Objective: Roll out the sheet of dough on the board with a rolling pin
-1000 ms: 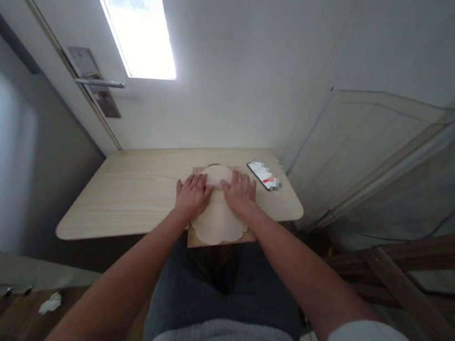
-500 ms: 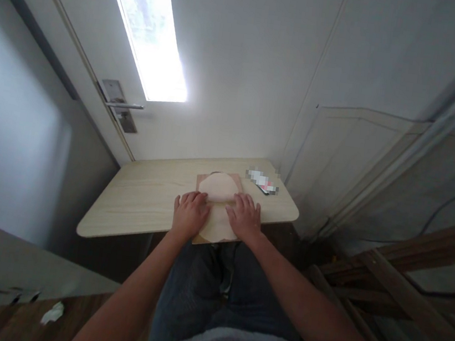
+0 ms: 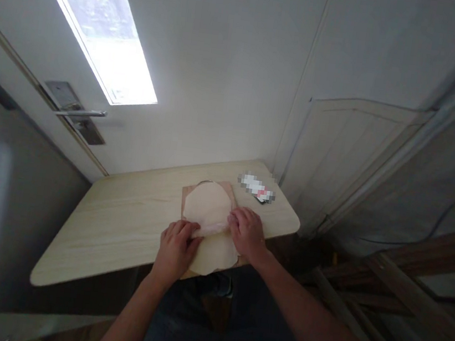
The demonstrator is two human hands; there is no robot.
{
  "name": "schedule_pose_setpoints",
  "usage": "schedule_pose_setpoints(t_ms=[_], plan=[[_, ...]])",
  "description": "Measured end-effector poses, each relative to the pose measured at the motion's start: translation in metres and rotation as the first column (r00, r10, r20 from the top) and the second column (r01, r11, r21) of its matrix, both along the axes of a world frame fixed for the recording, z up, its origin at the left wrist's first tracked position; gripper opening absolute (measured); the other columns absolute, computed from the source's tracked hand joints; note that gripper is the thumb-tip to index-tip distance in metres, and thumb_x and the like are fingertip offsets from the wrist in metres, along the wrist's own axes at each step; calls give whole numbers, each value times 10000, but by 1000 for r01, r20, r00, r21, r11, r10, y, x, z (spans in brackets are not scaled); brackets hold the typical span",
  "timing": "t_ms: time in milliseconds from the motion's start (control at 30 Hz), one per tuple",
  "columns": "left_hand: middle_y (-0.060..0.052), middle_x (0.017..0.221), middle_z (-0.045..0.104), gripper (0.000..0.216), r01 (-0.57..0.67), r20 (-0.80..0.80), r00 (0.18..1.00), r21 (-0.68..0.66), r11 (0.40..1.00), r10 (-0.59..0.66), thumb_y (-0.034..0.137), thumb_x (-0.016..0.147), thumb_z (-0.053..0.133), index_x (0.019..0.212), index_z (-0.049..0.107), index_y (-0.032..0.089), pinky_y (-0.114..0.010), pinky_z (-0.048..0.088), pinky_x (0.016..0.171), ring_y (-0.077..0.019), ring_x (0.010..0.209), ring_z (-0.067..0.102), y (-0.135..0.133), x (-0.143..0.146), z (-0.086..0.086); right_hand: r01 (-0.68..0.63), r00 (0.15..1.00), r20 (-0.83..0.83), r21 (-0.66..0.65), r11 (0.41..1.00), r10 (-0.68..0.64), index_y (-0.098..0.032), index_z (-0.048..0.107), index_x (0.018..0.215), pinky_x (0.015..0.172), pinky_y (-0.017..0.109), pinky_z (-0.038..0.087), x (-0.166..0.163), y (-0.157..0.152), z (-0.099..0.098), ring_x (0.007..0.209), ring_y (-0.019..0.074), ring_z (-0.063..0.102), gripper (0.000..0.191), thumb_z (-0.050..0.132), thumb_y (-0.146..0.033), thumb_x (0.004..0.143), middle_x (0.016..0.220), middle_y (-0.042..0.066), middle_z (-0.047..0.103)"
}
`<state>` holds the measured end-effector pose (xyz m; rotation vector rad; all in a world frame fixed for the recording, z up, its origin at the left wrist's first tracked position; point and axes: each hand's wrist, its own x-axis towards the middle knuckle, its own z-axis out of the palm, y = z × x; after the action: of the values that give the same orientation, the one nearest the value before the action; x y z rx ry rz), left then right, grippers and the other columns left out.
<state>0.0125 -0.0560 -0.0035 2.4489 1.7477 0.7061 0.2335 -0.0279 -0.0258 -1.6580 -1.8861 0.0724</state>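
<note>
A thin sheet of pale dough (image 3: 207, 204) lies rolled out on a brown board (image 3: 187, 188), its near end reaching the table's front edge. Across the middle of the sheet rests a pale rolling pin (image 3: 215, 228), tilted so that its right end is farther from me. My left hand (image 3: 176, 246) is closed over the pin's left end, thumb toward the dough. At the other end, my right hand (image 3: 246, 232) has its fingers curled round the pin. Both palms face down, and the hands cover the pin's ends.
The pale wooden table (image 3: 130, 208) stands against a white door (image 3: 222, 80) with a metal handle (image 3: 82, 113). A blurred-out flat object (image 3: 256, 188) lies at the table's right. Wooden beams (image 3: 416, 296) are stacked at the right.
The rolling pin has come nearer to me along the dough, and its left end now sits lower. Both hands have moved with it. My view has shifted and turned somewhat.
</note>
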Motion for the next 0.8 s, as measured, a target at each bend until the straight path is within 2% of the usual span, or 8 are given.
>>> schedule_pose_setpoints(t_ms=[100,200,267,367,600,800], plan=[[-95,1196,672,308,-50,-60,997,23,998,51,367,933,537,1188,652,240,-491,446,994,-284,1131,586,0,8,2,69,996,54,15,998,-70,-203,631,1187,1088,447,280,-3,-2,-1,1252,264,487,307,431,-365,1020,1271,97,647],[-116,1370,612,425,-65,-142,987,73,995,75,408,968,476,1344,572,235,-596,298,1124,-311,1300,506,4,16,1,129,984,121,8,992,-128,-223,619,1229,1127,530,192,-10,0,3,1319,296,432,339,395,-380,1030,1330,99,621],[-124,1460,547,510,-62,-184,980,90,994,78,461,983,437,1436,490,234,-633,213,1157,-323,1381,433,9,19,-1,148,978,153,-13,989,-144,-222,614,1250,1127,560,172,-13,4,6,1337,317,414,385,383,-435,1028,1359,107,605],[-130,1515,488,574,-59,-225,971,83,995,76,509,994,383,1490,426,222,-645,160,1173,-326,1428,375,21,21,-1,148,974,178,-48,988,-138,-210,586,1313,1125,569,169,-16,14,10,1351,336,400,479,365,-517,1019,1397,116,581],[-106,1557,435,592,-101,-255,962,-2,995,97,573,985,327,1483,431,269,-642,155,1178,-324,1440,355,63,18,2,111,978,189,-120,987,-87,-211,559,1372,1117,526,208,-18,59,17,1328,336,429,543,361,-560,1006,1403,122,583],[-115,1563,423,581,-105,-252,964,-66,992,85,565,997,277,1461,461,266,-659,209,1147,-334,1446,333,95,17,8,75,983,177,-150,986,-48,-228,514,1420,1096,478,276,-21,90,22,1316,306,441,588,349,-603,998,1449,102,541]])
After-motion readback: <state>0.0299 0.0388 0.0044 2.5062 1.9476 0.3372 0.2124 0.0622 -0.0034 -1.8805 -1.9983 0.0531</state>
